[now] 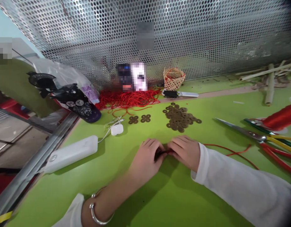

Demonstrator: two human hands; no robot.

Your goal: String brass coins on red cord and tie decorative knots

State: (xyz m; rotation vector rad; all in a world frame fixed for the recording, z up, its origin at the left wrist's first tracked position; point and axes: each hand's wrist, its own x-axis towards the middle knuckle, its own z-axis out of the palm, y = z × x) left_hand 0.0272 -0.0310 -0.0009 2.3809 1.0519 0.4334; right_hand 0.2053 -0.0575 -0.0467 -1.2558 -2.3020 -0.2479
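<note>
Hands [151, 154] on cord [169, 152]; perhaps more in basket [174, 82]

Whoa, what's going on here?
A person's left hand and right hand are pinching a small red thing between them, mostly hidden. A red cord lies beyond the right sleeve, near the scissors. Past the hands sit a coin pile and two little coin clusters.

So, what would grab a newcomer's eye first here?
Probably the bright red tangle of cord in front of the perforated metal panel. Next, the heap of brownish holed discs on the green table, just beyond the left hand and right hand, which pinch something small and dark red between them.
</note>
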